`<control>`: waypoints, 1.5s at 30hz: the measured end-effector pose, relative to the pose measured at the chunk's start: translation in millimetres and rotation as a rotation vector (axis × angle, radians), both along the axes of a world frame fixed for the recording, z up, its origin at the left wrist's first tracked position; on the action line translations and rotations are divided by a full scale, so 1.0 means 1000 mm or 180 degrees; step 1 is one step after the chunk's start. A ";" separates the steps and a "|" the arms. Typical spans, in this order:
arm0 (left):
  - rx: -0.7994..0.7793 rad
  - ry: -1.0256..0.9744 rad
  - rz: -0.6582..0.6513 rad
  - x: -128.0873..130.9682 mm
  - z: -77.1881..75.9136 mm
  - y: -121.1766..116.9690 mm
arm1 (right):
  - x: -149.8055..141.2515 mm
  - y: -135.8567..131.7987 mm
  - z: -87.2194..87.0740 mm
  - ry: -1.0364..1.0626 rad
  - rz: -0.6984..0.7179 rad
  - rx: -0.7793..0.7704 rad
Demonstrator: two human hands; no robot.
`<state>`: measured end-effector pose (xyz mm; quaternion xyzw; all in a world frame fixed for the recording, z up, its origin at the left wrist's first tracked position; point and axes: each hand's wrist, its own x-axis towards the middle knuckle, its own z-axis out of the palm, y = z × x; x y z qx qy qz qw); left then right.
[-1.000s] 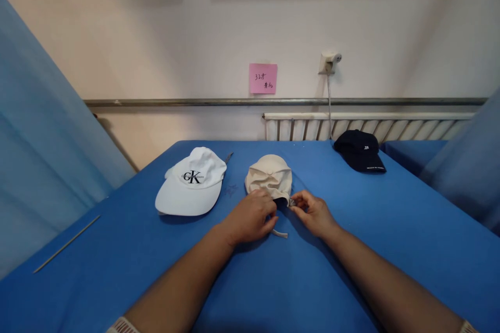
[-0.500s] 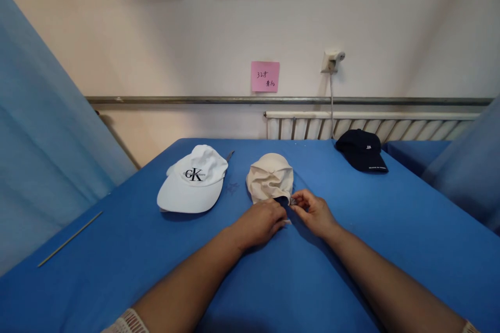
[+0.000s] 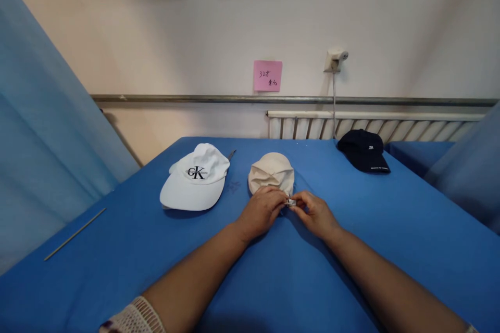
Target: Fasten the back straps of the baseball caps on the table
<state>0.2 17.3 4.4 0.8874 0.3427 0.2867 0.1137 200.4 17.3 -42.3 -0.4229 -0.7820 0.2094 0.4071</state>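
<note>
A beige baseball cap (image 3: 271,169) lies in the middle of the blue table, its crown crumpled and its back edge toward me. At that near edge, a small silver buckle (image 3: 291,202) sits between the fingertips of my right hand (image 3: 314,213), which is closed in a pinch on it. My left hand (image 3: 263,213) is closed close against the buckle's left side, where the cap's strap is. The fingers of this hand cover most of the strap, and its end is hidden.
On the left a white cap (image 3: 195,179) with a black logo rests brim toward me. A thin stick (image 3: 74,234) lies near the table's left edge. A dark navy cap (image 3: 361,148) sits at the far right, before the radiator (image 3: 304,126). Blue curtains (image 3: 42,114) hang at the side.
My left hand has moved up and away from me, bringing the strap end to the buckle. My right hand stays pinched at the buckle. The view has shifted slightly.
</note>
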 end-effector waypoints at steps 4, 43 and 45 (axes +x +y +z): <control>-0.0611 -0.0638 0.0249 0.002 -0.009 0.006 | 0.000 0.003 -0.004 0.0151 -0.0090 -0.0231; -0.0786 -0.0013 0.0895 0.007 -0.012 0.005 | 0.005 0.007 -0.008 -0.0678 0.0028 -0.0113; -0.0801 0.0013 0.0907 0.006 -0.011 0.005 | 0.005 0.009 -0.011 -0.0630 0.0018 -0.0136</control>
